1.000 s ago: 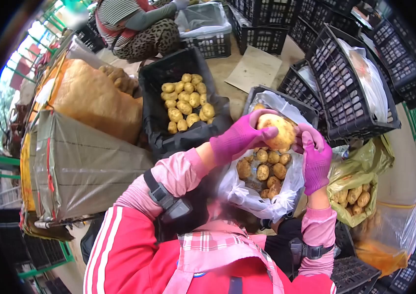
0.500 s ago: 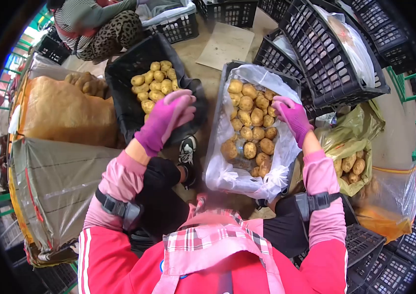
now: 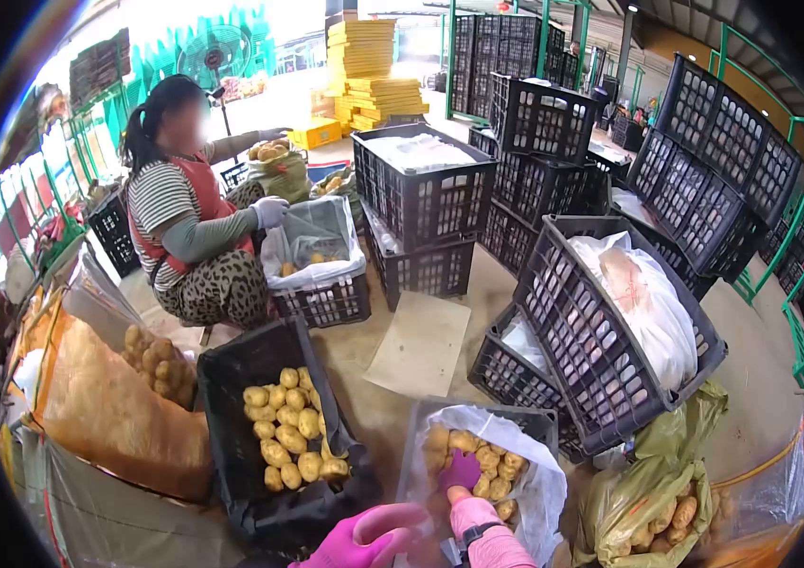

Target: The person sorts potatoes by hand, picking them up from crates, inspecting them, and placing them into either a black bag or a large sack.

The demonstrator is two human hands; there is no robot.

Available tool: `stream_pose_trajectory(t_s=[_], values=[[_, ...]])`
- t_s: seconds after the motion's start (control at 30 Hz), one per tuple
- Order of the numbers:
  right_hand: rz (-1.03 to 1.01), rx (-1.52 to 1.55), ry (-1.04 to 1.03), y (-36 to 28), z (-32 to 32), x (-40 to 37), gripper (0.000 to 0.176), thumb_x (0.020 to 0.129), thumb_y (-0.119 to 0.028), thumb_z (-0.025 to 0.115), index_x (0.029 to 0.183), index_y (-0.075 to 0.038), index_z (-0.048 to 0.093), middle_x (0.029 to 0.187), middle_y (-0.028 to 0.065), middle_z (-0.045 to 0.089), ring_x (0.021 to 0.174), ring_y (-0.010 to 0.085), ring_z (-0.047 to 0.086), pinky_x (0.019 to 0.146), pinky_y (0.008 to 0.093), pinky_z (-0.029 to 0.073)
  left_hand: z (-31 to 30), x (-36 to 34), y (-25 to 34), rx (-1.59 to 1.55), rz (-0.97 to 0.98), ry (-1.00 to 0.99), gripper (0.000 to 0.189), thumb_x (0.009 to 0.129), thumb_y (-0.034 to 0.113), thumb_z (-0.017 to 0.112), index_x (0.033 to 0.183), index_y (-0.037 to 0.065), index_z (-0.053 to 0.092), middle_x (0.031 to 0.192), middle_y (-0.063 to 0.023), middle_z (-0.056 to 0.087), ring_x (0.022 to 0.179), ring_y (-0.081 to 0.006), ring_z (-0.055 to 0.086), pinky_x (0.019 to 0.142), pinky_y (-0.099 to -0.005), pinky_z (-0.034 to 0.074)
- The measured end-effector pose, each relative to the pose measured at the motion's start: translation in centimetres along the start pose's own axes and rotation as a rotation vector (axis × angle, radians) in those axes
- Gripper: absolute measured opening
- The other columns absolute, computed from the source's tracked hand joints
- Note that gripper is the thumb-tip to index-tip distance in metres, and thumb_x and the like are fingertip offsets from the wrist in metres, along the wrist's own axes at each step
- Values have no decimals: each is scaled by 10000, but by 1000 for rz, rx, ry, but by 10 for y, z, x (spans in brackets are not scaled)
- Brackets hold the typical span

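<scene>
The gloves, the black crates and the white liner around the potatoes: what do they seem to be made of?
Gloves: probably close-fitting knit, matte magenta, though blur hides the weave. Crates: likely rigid moulded plastic, dull black, judging by their regular grid of openings. Liner: apparently thin plastic film, whitish, since it lies in soft creases and looks slightly see-through.

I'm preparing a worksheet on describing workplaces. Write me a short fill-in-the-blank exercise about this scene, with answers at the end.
1. The right hand is in a crate whose liner is coloured ____.
2. Further left, another crate holding potatoes has a ____ liner.
3. Rather than bare, the left hand is ____.
4. The squatting co-worker wears a top patterned with ____.

Missing words: white; black; gloved; stripes.
</scene>
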State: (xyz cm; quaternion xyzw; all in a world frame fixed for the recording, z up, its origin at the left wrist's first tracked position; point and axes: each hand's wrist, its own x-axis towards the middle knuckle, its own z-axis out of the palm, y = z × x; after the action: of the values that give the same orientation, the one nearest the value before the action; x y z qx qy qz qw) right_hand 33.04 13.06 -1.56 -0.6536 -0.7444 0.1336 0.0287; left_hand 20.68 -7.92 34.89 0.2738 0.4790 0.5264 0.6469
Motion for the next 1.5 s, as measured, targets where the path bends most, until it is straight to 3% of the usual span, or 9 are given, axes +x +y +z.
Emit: stream_pose_trajectory(t_s=[0.3, 0.43, 0.77, 0.93, 1.07, 1.27, 1.33, 1.4, 1.5], values=[[-46, 157, -257, 31, -46, -14, 547, 667, -385, 786, 1154, -211, 608, 1051, 110, 633, 975, 342, 632, 875, 449, 508, 13, -4, 13, 31, -79, 14, 401, 1017, 173, 528, 1370, -7, 468, 1319, -117, 568, 1166, -221, 587, 1011, -358, 476], [-295, -157, -231, 62, -25, -32, 614, 670, -506, 773, 1190, -225, 609, 1302, 60, 562, 1267, 319, 480, 969, 472, 451, 18, -6, 9, 98, -55, 47, 374, 1031, 144, 482, 1360, -33, 458, 1343, -162, 548, 1184, -271, 586, 1031, -395, 475], [-309, -295, -491, 88, -27, -29, 977, 570, -788, 664, 1361, -222, 573, 1556, 141, 301, 1454, 304, 243, 1137, 641, 107, 18, 3, 8, 95, -66, 41, 377, 1030, 162, 495, 1359, -22, 473, 1325, -150, 566, 1162, -240, 597, 1008, -378, 493], [-48, 489, -602, 102, -60, -33, 1069, 560, -641, 842, 1361, -11, 520, 1285, 176, 615, 1164, 274, 604, 958, 367, 495, 11, 5, -1, 50, 0, -20, 410, 1010, 217, 547, 1345, -13, 492, 1291, -142, 589, 1133, -234, 614, 990, -365, 504], [-497, 729, -795, 77, -145, -28, 513, 739, -302, 850, 1165, -65, 691, 1108, 31, 696, 1000, 128, 624, 915, 308, 498, 10, 13, -17, 209, 220, 1, 377, 976, 201, 594, 1300, 12, 552, 1175, -34, 600, 1049, -105, 543, 921, -268, 459], [-541, 1119, -704, 16, -355, -128, 767, 711, -189, 830, 1376, -6, 491, 1253, 51, 600, 1138, 130, 571, 1002, 297, 442, -7, 29, -52, 464, 340, -92, 476, 1008, 325, 531, 1375, 29, 462, 1300, -74, 532, 1140, -137, 541, 973, -312, 479], [-540, 1310, -705, 12, -373, -164, 807, 738, -180, 829, 1413, 13, 432, 1244, 50, 601, 1150, 131, 561, 1029, 299, 425, -5, 30, -58, 214, 217, -175, 489, 1005, 361, 529, 1358, 32, 448, 1318, -95, 523, 1135, -172, 556, 956, -343, 494], [-544, 1399, -604, 12, -368, -189, 802, 746, -180, 823, 1415, 15, 426, 1251, 54, 599, 1149, 138, 567, 1026, 306, 431, 26, 17, -35, -524, -281, -174, 485, 984, 352, 579, 1300, 7, 451, 1278, -122, 540, 1068, -219, 582, 902, -367, 508], [-427, 1496, -519, 22, -356, -202, 788, 755, -207, 827, 1402, 11, 433, 1252, 69, 601, 1147, 152, 580, 1012, 314, 446, 43, 15, -33, -547, -217, -296, 504, 1000, 440, 507, 1270, 17, 462, 1206, -132, 579, 1067, -244, 606, 907, -379, 521]])
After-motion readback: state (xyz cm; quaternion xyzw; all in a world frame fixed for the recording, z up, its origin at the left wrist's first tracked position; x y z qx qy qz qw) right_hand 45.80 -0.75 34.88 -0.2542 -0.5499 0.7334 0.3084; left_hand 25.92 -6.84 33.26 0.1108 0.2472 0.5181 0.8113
